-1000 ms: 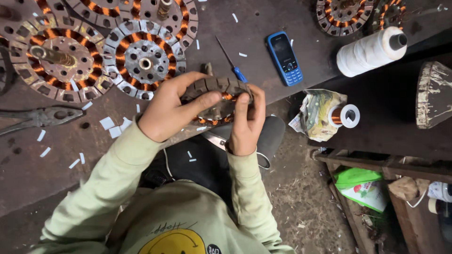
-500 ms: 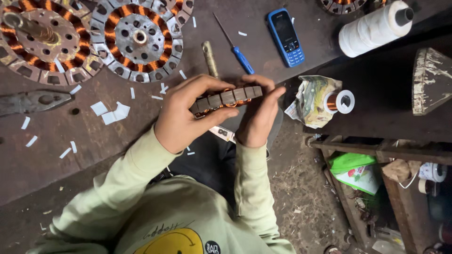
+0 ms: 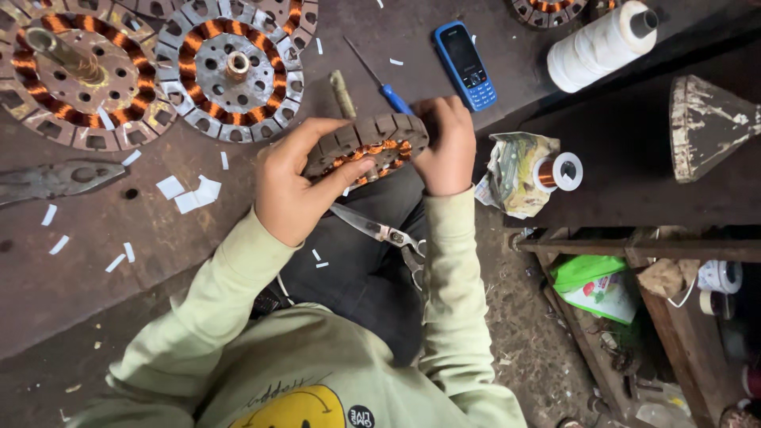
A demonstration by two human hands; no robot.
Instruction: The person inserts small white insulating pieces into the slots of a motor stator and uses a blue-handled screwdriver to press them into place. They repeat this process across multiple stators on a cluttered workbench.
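I am gripping the wound motor stator [image 3: 366,147] with both hands over my lap at the counter's [image 3: 95,238] near edge. Since a moment ago I am tilting it flatter, exposing its copper windings; left hand [image 3: 292,186] fingers are curling closed around its left rim, right hand [image 3: 445,149] clasping the right.

Two hands are at work: the left hand [image 3: 289,190] and the right hand [image 3: 445,147], both gripping one wound motor core [image 3: 366,144]. Two more full motor cores lie at ten and eleven o'clock, one with a shaft [image 3: 75,75], one beside it [image 3: 230,71]; parts of two others show at twelve and one o'clock. There is one blue phone [image 3: 465,54], one screwdriver [image 3: 380,77], one white thread cone [image 3: 598,46], one copper wire spool [image 3: 559,172], one pair of scissors [image 3: 380,234], one pair of pliers [image 3: 51,178] at nine o'clock.
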